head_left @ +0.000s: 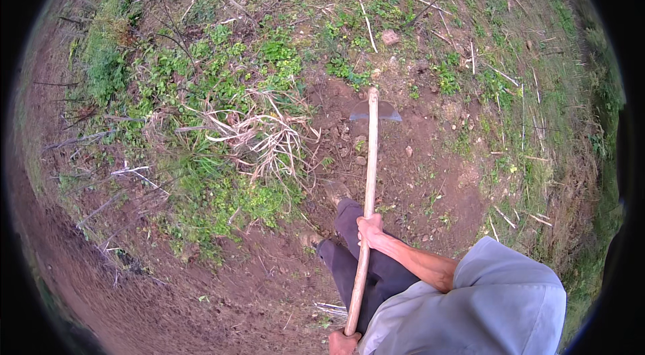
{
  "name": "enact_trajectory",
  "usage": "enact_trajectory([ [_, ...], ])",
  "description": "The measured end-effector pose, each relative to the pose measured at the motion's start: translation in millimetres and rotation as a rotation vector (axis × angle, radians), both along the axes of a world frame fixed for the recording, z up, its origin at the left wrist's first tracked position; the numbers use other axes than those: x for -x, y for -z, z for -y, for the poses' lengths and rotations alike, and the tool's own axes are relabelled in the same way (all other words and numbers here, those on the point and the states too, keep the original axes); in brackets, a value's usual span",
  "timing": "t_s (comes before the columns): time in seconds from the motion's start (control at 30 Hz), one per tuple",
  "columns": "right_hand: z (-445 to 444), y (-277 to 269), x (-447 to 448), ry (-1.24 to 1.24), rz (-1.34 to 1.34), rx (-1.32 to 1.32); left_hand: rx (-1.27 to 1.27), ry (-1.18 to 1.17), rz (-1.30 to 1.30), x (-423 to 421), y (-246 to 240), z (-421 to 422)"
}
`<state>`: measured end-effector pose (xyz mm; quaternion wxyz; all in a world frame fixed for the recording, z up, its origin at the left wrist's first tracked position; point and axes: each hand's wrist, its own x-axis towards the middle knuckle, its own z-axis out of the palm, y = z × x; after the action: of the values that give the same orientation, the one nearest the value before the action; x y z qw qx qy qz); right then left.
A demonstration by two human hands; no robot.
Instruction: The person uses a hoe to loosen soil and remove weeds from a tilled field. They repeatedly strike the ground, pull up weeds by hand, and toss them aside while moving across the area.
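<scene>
A hoe with a long pale wooden handle [372,153] runs up through the middle of the view. My right hand [370,230] grips the handle around its middle, in front of my dark trousers. Lower down, at the bottom edge of the picture, my left hand [344,342] is closed around the handle's near end and is partly cut off. The wide metal hoe blade [388,111] lies at the far end, over loose brown soil [337,98]; whether it touches the ground I cannot tell.
Dry, pale grass stalks [272,140] lie tangled left of the hoe, among low green weeds [221,203]. Small stones [390,37] and thin dry sticks [368,24] are scattered beyond the blade. More stalks lie on the right. My feet stand on bare earth near the weeds.
</scene>
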<state>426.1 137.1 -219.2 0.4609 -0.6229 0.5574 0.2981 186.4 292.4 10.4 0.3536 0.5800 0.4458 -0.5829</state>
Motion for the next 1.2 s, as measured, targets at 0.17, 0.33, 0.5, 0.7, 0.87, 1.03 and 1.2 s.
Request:
enact_trajectory([
  [0.17, 15, -43, -130, 0.003, 0.297, 0.015, -0.063, 0.206, 0.381, -65, 90, 31],
  [0.33, 46, -102, -285, -0.066, 0.651, -0.286, 0.007, -0.083, 0.699, -185, 117, 92],
  [0.5, 18, -68, -392, -0.27, 0.658, -0.257, 0.047, -0.282, 0.843, -269, 141, 97],
  [0.7, -39, 32, -252, -0.34, 0.099, -0.253, -0.109, -0.1, 0.343, -195, 96, 94],
  [0.87, -21, 34, -153, -0.114, 0.081, -0.384, -0.148, 0.017, 0.288, -112, 51, 71],
  [1.03, -35, -9, -170, -0.309, 0.068, -0.07, -0.004, -0.217, 0.324, -95, 66, 74],
  [1.2, -43, -57, -227, -0.268, 0.287, -0.172, -0.074, -0.168, 0.491, -137, 90, 75],
])
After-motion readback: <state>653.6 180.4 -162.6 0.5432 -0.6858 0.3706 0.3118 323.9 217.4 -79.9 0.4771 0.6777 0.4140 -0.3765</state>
